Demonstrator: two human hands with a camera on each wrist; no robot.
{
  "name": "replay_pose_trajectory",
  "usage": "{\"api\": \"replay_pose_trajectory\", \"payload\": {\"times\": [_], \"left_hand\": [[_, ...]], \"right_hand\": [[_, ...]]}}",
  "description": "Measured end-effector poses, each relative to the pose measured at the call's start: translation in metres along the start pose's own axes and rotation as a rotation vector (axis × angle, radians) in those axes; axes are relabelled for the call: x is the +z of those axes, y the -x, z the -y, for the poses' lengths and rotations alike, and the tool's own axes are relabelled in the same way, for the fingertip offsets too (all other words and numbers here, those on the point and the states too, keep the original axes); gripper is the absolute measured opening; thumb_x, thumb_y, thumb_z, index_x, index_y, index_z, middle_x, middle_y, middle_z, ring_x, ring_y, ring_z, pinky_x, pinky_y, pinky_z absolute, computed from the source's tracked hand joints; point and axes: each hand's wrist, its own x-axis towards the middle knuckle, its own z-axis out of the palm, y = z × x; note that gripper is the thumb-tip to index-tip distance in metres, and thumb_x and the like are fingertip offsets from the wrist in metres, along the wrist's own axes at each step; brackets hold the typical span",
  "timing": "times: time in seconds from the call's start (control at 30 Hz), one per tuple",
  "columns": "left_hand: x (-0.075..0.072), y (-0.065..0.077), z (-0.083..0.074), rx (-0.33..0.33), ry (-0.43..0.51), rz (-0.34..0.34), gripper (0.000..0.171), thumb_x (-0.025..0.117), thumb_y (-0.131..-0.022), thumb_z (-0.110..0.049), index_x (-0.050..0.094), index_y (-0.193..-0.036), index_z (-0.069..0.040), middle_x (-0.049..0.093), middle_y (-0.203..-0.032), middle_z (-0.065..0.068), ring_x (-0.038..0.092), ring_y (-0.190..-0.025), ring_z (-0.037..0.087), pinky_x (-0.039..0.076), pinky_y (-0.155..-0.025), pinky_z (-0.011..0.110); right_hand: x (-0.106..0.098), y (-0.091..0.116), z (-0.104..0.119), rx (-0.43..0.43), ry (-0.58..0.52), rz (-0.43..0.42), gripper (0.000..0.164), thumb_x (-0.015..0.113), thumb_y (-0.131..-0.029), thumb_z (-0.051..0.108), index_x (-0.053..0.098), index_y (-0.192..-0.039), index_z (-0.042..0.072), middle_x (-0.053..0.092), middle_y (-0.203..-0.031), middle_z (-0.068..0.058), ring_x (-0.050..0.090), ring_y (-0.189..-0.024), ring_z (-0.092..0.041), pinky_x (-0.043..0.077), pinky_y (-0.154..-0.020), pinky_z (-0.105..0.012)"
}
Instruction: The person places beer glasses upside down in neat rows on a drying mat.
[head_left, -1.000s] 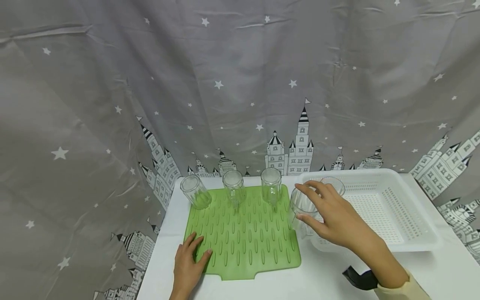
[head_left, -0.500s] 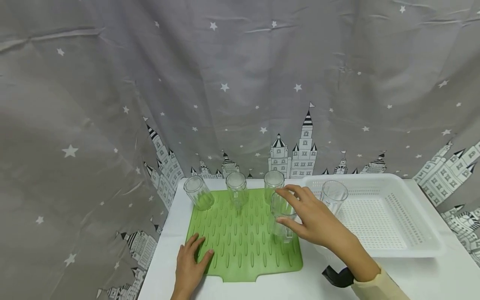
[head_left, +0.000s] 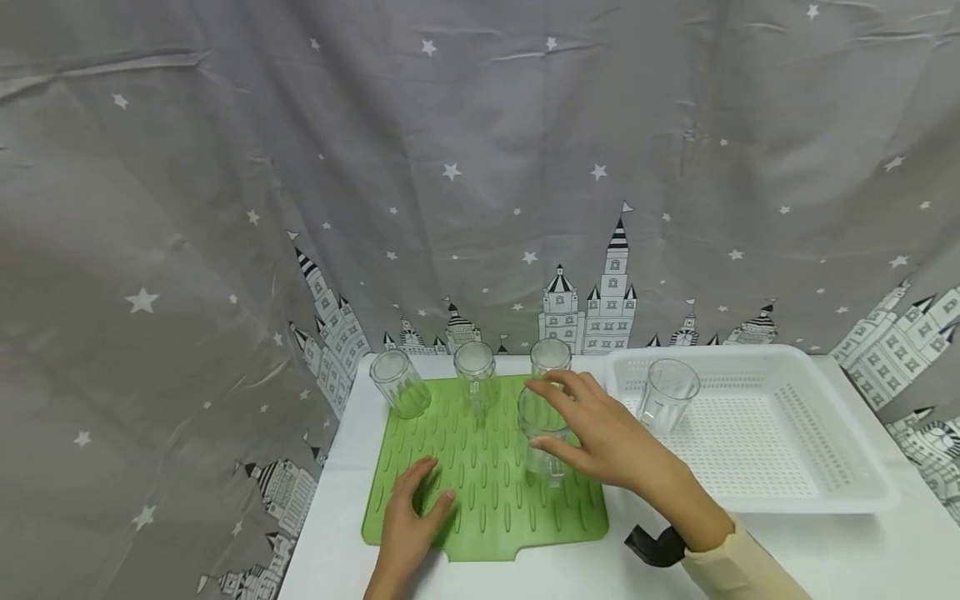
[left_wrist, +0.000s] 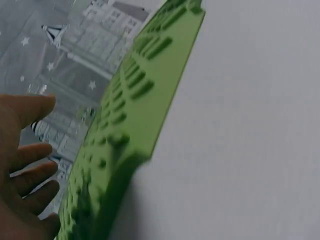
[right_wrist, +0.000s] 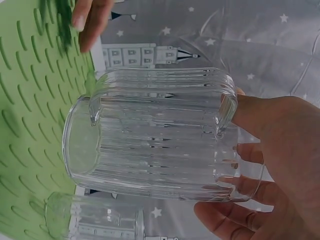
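Observation:
My right hand grips a clear glass mug by one end, fingers and thumb around it, above the right half of a green ridged mat. In the right wrist view, this mug has its handle along the upper side and its far end toward the mat. Whether it touches the mat I cannot tell. My left hand, fingers loosely bent and holding nothing, hovers over the mat's front left. In the left wrist view, the left hand is apart from the raised-looking mat edge.
Along the mat's back edge stand three glasses: left, middle and right, the last partly hidden. Another glass mug sits tilted in a white perforated basket at the right. A grey patterned curtain hangs behind.
My right hand has carried the glass mug left from beside the basket to above the mat. My left hand has lifted off the mat's left edge and moved right.

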Motion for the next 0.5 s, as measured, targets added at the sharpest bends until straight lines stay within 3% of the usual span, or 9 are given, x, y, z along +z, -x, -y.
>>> {"api": "replay_pose_trajectory", "payload": {"times": [0.13, 0.33, 0.5], "left_hand": [[0.012, -0.001, -0.019, 0.036, 0.122, 0.075, 0.064, 0.076, -0.083, -0.046, 0.050, -0.141, -0.035, 0.046, -0.149, -0.015, 0.041, -0.144, 0.019, 0.036, -0.117, 0.056], [0.031, -0.004, -0.042, 0.159, 0.287, 0.178, 0.062, 0.075, -0.088, -0.027, 0.046, -0.143, -0.034, 0.046, -0.151, -0.004, 0.038, -0.146, 0.031, 0.032, -0.114, 0.068], [0.039, -0.006, -0.055, 0.195, 0.343, 0.238, 0.068, 0.076, -0.087, -0.021, 0.043, -0.147, -0.030, 0.045, -0.154, -0.003, 0.039, -0.146, 0.027, 0.032, -0.117, 0.064]], "right_hand": [[0.004, -0.005, 0.005, -0.022, -0.009, -0.005, 0.069, 0.057, -0.092, 0.061, 0.035, -0.151, 0.033, 0.042, -0.150, 0.004, 0.045, -0.135, -0.016, 0.053, -0.101, -0.046], [0.010, -0.009, 0.012, -0.068, -0.009, -0.021, 0.068, 0.059, -0.091, 0.059, 0.037, -0.150, 0.033, 0.043, -0.146, 0.008, 0.046, -0.130, -0.010, 0.057, -0.092, -0.037], [0.012, -0.010, 0.017, -0.077, -0.003, -0.016, 0.068, 0.060, -0.091, 0.059, 0.038, -0.150, 0.033, 0.044, -0.145, 0.008, 0.047, -0.128, -0.011, 0.057, -0.091, -0.037]]}}
